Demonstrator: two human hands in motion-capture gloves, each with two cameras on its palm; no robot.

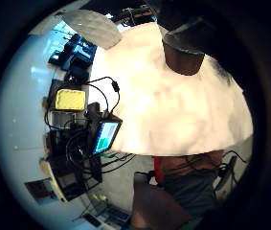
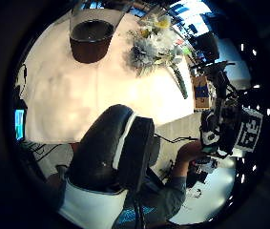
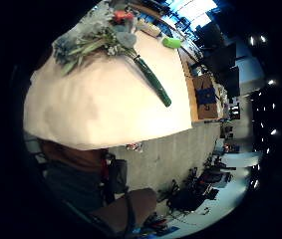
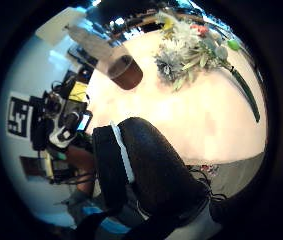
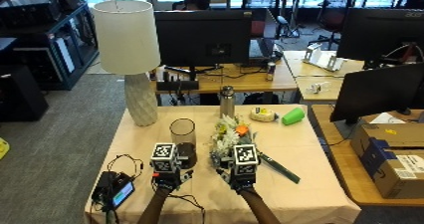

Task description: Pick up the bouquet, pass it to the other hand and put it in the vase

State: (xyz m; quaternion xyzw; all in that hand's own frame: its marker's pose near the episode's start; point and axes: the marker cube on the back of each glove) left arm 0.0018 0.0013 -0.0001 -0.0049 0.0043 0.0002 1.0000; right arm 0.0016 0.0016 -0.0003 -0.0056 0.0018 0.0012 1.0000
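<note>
The bouquet (image 5: 227, 137) of white, yellow and orange flowers lies on the cream tablecloth, its green wrapped stem (image 5: 278, 167) pointing toward the right front. A glass vase (image 5: 183, 143) with a dark base stands upright just left of it. My left hand (image 5: 167, 180) hovers in front of the vase and holds nothing. Near the bouquet's lower end my right hand (image 5: 242, 181) is also free. The palm views show the vase (image 2: 91, 40) and the bouquet (image 2: 156, 47) side by side, the bouquet (image 3: 100, 35) alone, and both again as bouquet (image 4: 191, 47) and vase (image 4: 123, 70).
A white lamp (image 5: 129, 50) stands at the table's back left. A metal bottle (image 5: 227, 100), a tape roll (image 5: 264, 114) and a green cup (image 5: 292, 116) sit along the back. A small screen device (image 5: 118, 189) with cables lies at the front left edge.
</note>
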